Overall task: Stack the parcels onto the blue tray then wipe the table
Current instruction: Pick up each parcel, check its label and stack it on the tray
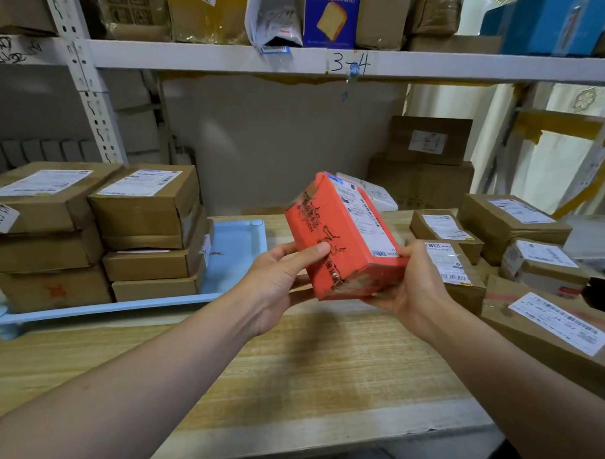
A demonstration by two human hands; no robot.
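Left of the red-orange taped cardboard parcel I see the pale blue plastic tray on the wooden bench, carrying two stacks of brown cardboard boxes. My left hand and right hand hold the parcel tilted above the bench, fingers wrapped around it. Right of the parcel lie more brown labelled parcels.

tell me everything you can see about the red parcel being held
The red parcel is a small oblong box in orange-red wrapping that looks like paper or film, printed with dark writing and scuffed at its near lower corner. A white shipping label with a barcode runs along its upper face. It is tilted, far end raised, held above the wooden table. The left hand grips its left side, thumb on the printed face; the right hand supports its near end.
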